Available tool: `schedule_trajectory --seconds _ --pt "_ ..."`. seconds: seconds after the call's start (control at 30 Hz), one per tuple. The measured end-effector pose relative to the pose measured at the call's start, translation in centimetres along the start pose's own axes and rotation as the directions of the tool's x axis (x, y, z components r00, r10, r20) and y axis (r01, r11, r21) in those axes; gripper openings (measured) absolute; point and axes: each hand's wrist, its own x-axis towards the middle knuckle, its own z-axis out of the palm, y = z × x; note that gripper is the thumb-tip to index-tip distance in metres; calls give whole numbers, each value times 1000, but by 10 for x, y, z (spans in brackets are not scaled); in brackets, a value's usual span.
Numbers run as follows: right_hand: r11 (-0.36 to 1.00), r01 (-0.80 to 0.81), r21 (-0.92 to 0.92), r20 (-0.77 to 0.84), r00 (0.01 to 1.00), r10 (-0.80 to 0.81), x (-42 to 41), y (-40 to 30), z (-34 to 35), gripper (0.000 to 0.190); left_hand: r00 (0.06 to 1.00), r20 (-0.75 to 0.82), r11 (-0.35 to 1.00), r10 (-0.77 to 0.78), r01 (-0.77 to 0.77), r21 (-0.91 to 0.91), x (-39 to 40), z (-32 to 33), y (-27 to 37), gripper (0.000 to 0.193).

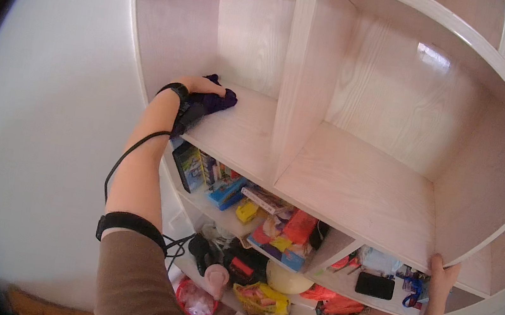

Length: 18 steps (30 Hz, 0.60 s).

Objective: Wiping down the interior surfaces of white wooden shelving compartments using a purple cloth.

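My left hand (204, 86) presses a dark purple cloth (217, 101) onto the floor of the left shelf compartment (242, 123), near its back left corner. Part of the cloth hangs towards the front edge, under my wrist. On the right, my right hand (444, 273) grips the front edge of the wooden shelf unit where a divider (476, 235) meets the shelf board. Black straps go round both wrists and my left upper arm, with a black cable along the left arm. The right compartment (363, 186) lies between my hands.
Lower shelves hold books (266, 199), a blue box (226, 192), a yellow object (247, 211) and a black phone (375, 286). Further down are a yellow bag (262, 301), a pink object (216, 278) and a red-rimmed container (196, 299). A white wall (45, 130) stands left.
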Motion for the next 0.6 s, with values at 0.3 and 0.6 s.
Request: schedule_trajectory --seconds 0.3,0.6 --pt "971 -228 75 105 970 220 5 18 -4 40 966 14 956 259 -258 136 9 1 19 68" --pt "964 -236 119 95 970 225 -1 -4 -4 40 985 -19 975 170 -165 147 55 -9 6 61"
